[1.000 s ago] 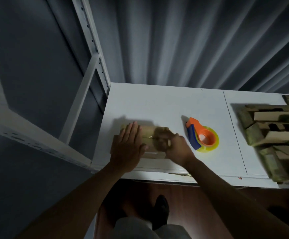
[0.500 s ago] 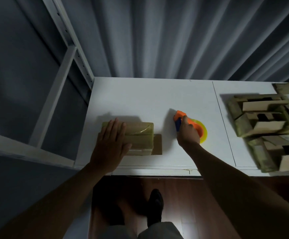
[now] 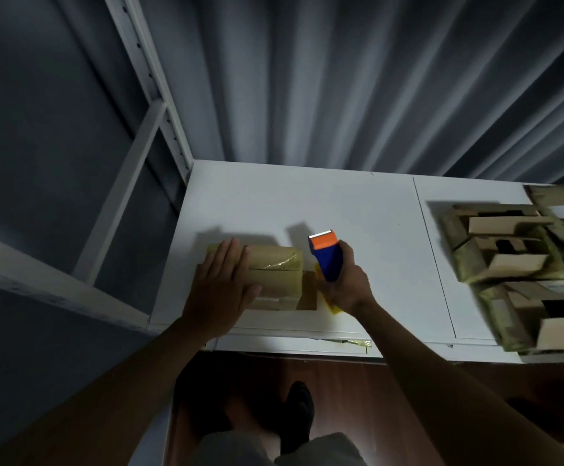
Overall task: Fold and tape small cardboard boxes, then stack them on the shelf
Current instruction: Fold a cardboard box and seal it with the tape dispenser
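A small brown cardboard box (image 3: 275,275) lies on the white table (image 3: 358,210), with one flap flat on the table at its right end. My left hand (image 3: 222,285) presses flat on the box's left half, fingers straight. My right hand (image 3: 348,284) grips the orange and blue tape dispenser (image 3: 326,255), lifted off the table just right of the box, its serrated blade pointing away from me. A yellow tape roll shows below my right hand.
A pile of unfolded cardboard boxes (image 3: 522,264) covers the table's right part. A white metal shelf frame (image 3: 149,105) stands at the left. A grey curtain hangs behind the table. My shoe (image 3: 299,412) is on the wooden floor below.
My right hand left the box, reached the tape dispenser, took hold of it and raised it beside the box. My left hand stayed pressing on the box.
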